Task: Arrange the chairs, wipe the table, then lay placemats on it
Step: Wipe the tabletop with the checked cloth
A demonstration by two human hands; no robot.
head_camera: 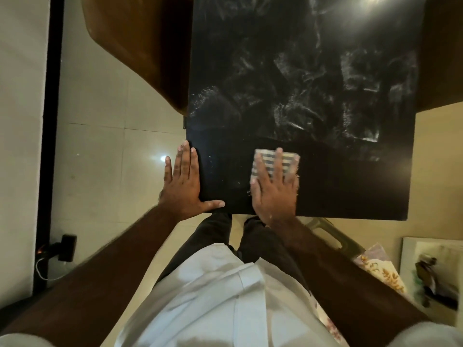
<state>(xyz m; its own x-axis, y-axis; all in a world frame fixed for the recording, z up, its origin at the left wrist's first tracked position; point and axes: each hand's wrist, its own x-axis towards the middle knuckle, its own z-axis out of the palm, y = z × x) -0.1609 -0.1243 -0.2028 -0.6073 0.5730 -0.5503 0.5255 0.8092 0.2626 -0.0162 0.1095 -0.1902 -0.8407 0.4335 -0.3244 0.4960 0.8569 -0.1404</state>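
A black glossy table (350, 186) fills the upper middle of the head view, its far part streaked with pale smears and its near strip dark. My right hand (274, 189) lies flat, fingers spread, pressing a folded striped cloth (289, 156) onto the table near its front edge. My left hand (184, 186) rests flat on the table's near left corner, thumb along the front edge, holding nothing. A brown chair (140, 43) stands at the table's left side, and another brown chair (443, 53) shows at the right edge.
Floral patterned placemats (380, 269) lie on a green stool (333, 236) at the lower right, beside a white surface (431, 276) with dark items. A black plug and cable (66, 247) sit by the left wall. Cream floor tiles surround the table.
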